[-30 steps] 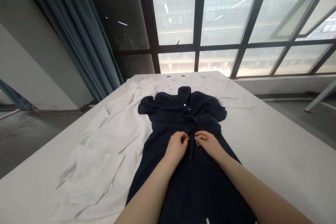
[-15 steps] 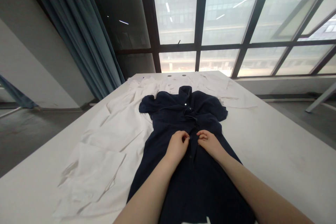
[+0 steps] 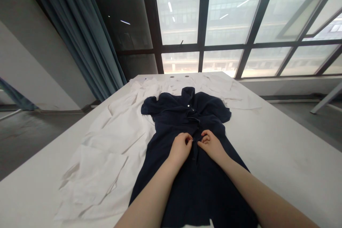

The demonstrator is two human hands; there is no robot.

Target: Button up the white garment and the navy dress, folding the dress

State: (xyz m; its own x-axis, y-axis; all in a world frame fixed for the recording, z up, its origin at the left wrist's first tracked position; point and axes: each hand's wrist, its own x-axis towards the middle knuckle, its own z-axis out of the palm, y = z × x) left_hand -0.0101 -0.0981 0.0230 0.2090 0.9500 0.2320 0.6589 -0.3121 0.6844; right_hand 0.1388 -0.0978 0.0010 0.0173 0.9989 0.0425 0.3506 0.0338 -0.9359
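Observation:
A dark navy short-sleeved dress lies flat on a white table, collar away from me, with small white buttons down its front. My left hand and my right hand rest side by side at the waist, on either side of the button placket. Both have their fingers curled and pinch the front edges of the dress, fingertips nearly touching. My bare forearms reach in from the bottom of the view.
Crumpled white garments spread over the table to the left of the dress and behind its collar. Beyond the table's far edge is a large window with dark frames; a teal curtain hangs at the left.
My right hand has curled tighter and edged toward the left hand at the placket. The dress and the left hand have hardly shifted.

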